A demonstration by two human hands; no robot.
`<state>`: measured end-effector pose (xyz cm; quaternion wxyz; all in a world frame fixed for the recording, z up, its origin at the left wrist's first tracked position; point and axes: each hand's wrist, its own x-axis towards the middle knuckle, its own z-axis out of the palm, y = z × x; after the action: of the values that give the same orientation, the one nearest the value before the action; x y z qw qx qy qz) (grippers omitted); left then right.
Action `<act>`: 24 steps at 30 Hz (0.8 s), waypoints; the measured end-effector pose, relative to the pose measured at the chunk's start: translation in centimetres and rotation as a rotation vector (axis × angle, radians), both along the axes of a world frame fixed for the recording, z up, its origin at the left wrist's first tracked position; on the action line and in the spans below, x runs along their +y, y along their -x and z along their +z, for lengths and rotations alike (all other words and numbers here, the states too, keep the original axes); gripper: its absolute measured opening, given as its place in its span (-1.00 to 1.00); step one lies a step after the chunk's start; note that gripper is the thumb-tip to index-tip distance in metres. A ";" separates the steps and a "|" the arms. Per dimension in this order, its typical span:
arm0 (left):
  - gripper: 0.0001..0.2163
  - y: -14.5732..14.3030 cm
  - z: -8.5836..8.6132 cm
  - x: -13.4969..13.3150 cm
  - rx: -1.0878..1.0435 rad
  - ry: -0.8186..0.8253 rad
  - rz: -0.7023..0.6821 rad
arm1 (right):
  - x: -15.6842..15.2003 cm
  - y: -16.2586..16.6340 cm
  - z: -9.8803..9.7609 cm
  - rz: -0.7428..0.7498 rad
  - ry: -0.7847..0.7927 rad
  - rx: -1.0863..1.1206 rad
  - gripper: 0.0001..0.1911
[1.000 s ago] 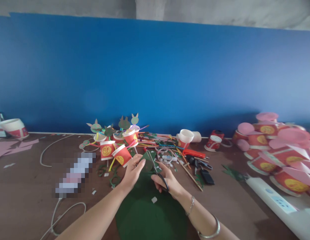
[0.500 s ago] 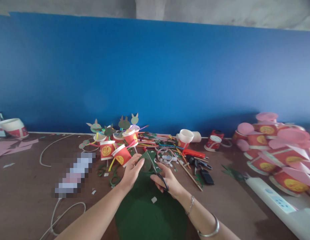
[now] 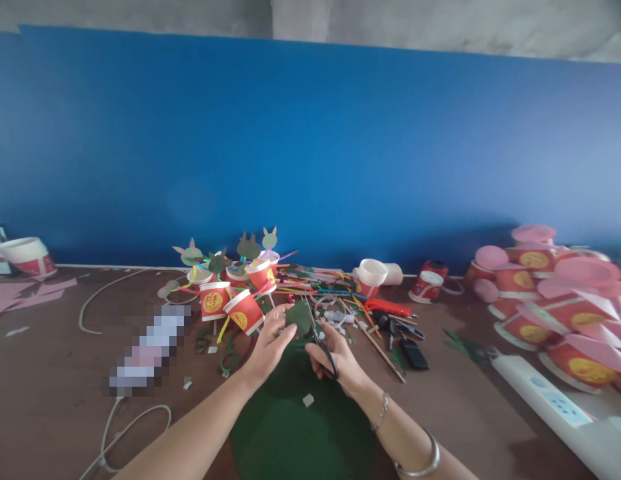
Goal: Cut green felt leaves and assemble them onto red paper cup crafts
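My left hand (image 3: pixel 268 349) pinches the far end of a dark green paper sheet (image 3: pixel 300 427) that runs from my lap onto the brown table. A rounded green piece (image 3: pixel 299 317) stands up between my thumb and fingers. My right hand (image 3: pixel 335 358) grips black-handled scissors (image 3: pixel 321 341), their blades pointing away from me into the green paper beside my left fingers. Just beyond my hands stands a cluster of red paper cups (image 3: pixel 235 293) with green bunny cut-outs on coloured straws.
Straws, sticks, a red tool (image 3: pixel 387 307) and black items (image 3: pixel 413 350) litter the table beyond my hands. Pink-lidded red cups (image 3: pixel 555 300) pile up at the right, a white power strip (image 3: pixel 555 403) in front of them. White cable (image 3: pixel 125 427) loops at the left. A blue wall backs the table.
The scissor blades have closed and shifted right. My left hand has turned the green piece, which now stands up more rounded between my fingers.
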<state>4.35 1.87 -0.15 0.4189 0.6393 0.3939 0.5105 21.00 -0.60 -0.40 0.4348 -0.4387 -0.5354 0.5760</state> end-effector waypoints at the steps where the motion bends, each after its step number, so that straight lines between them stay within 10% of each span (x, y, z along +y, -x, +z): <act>1: -0.78 0.1 -0.1 0.1 0.001 0.018 -0.012 | 0.0 0.0 -0.1 0.008 -0.006 0.002 -0.32; 24: -0.78 0.3 -0.7 0.5 0.067 -0.047 0.066 | 0.0 0.2 0.5 -0.030 -0.008 -0.028 -0.41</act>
<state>4.07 2.35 -0.84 0.3733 0.6524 0.4163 0.5116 20.81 -0.63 0.07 0.4376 -0.4531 -0.5370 0.5611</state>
